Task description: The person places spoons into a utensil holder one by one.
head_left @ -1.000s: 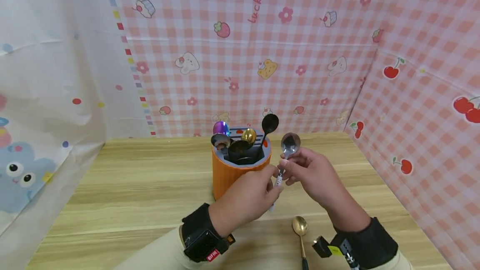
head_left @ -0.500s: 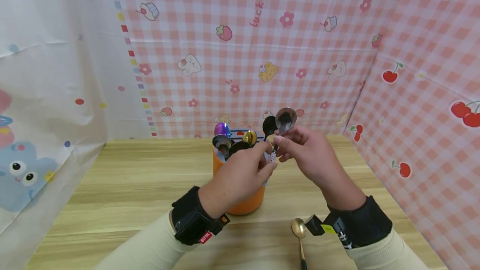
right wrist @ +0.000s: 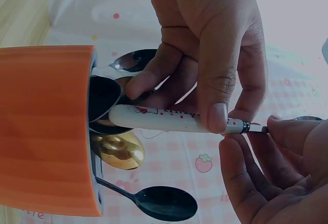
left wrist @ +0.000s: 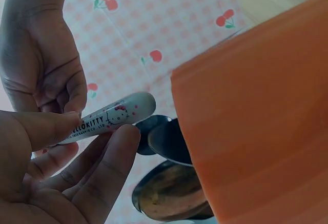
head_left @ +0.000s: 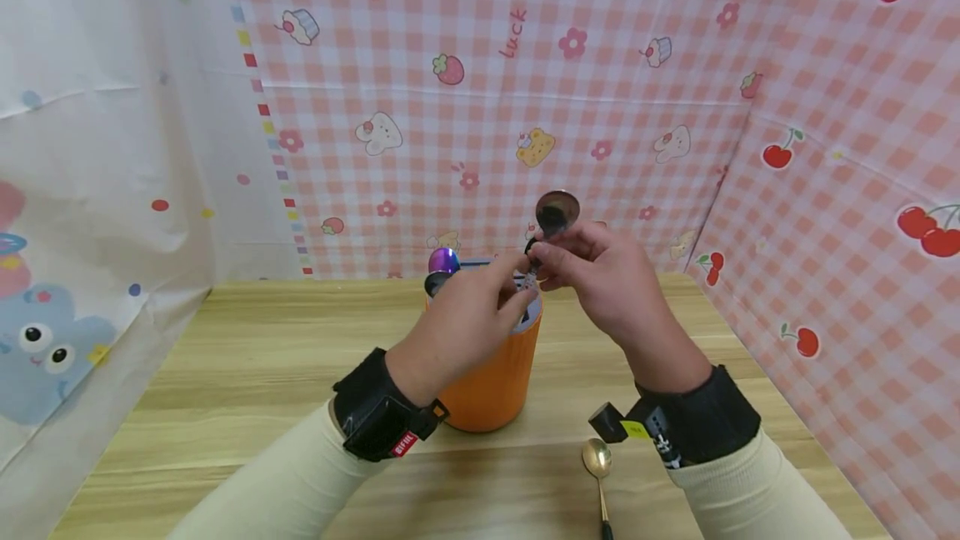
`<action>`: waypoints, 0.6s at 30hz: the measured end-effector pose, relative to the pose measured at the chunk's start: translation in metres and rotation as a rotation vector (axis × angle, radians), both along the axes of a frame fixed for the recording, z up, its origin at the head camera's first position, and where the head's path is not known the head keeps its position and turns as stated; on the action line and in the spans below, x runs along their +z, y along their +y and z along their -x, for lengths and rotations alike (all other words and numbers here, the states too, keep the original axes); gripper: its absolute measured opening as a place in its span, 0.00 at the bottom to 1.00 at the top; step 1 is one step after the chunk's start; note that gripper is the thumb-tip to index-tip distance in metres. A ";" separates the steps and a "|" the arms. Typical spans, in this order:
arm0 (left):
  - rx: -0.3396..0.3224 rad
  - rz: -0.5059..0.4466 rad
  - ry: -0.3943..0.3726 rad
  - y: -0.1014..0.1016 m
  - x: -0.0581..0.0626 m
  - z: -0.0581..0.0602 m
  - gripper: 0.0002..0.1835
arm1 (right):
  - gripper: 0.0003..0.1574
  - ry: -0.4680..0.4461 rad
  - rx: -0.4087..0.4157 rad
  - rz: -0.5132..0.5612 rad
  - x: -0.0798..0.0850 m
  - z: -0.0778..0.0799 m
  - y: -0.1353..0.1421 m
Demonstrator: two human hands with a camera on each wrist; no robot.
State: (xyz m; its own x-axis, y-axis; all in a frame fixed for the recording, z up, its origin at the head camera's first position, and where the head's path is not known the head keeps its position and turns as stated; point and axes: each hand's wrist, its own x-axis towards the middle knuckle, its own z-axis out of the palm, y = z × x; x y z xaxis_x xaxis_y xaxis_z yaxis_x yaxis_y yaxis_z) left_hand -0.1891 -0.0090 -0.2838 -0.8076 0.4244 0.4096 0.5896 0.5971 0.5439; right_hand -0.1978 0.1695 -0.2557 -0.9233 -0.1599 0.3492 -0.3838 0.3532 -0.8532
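Note:
Both hands hold one spoon (head_left: pixel 557 211), bowl up, with a white Hello Kitty handle (right wrist: pixel 174 120). My left hand (head_left: pixel 457 327) pinches that handle between thumb and fingers. Higher up, my right hand (head_left: pixel 615 282) pinches the thin metal neck just below the bowl. The spoon tilts over an orange cutlery holder (head_left: pixel 487 390), its handle end outside and near the holder's opening. Several spoons stand bowl-up in the holder, among them a purple one (head_left: pixel 444 260), a gold one (right wrist: pixel 123 149) and a black one (right wrist: pixel 166 203). In the head view my left hand hides some of them.
A gold spoon with a dark handle (head_left: pixel 597 458) lies on the wooden table (head_left: pixel 300 357), in front and to the right of the holder. Pink checked cloth (head_left: pixel 450 132) hangs behind and at the right, and white printed cloth (head_left: pixel 112 148) at the left.
Both hands have risen and moved left with the spoon, from beside the holder to over its rim. The gold spoon on the table stays where it was.

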 end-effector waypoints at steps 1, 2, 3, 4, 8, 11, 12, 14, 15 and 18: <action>0.008 0.001 -0.002 0.000 0.000 0.001 0.17 | 0.15 0.006 0.004 0.008 -0.001 0.001 -0.001; 0.015 0.002 -0.006 -0.001 0.000 0.002 0.17 | 0.15 0.013 0.009 0.014 -0.002 0.002 -0.001; 0.017 0.001 -0.013 -0.001 0.000 0.003 0.18 | 0.15 0.021 0.018 0.022 -0.003 0.003 -0.002; 0.021 0.002 -0.019 -0.001 -0.001 0.004 0.18 | 0.14 0.030 0.025 0.031 -0.004 0.004 -0.002; 0.040 0.004 -0.035 -0.002 -0.003 0.007 0.22 | 0.12 0.055 0.063 0.051 -0.009 0.008 -0.004; 0.047 0.001 -0.037 -0.003 -0.005 0.009 0.19 | 0.12 0.054 0.077 0.060 -0.013 0.009 -0.005; 0.048 -0.003 -0.036 -0.003 -0.006 0.010 0.17 | 0.11 0.051 0.080 0.062 -0.014 0.010 -0.005; 0.044 -0.011 -0.037 -0.003 -0.006 0.011 0.12 | 0.11 0.043 0.072 0.062 -0.015 0.010 -0.006; 0.044 -0.015 -0.037 -0.003 -0.006 0.011 0.09 | 0.10 0.039 0.068 0.062 -0.016 0.010 -0.006; 0.049 -0.033 -0.040 -0.003 -0.007 0.011 0.05 | 0.11 0.011 0.033 0.023 -0.019 0.011 -0.006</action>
State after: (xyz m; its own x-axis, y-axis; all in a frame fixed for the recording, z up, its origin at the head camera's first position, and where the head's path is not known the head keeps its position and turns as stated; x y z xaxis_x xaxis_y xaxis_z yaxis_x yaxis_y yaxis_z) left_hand -0.2000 -0.0115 -0.2906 -0.8430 0.3702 0.3902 0.5375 0.6061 0.5862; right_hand -0.2092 0.1633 -0.2746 -0.9136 -0.1821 0.3635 -0.4047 0.3204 -0.8565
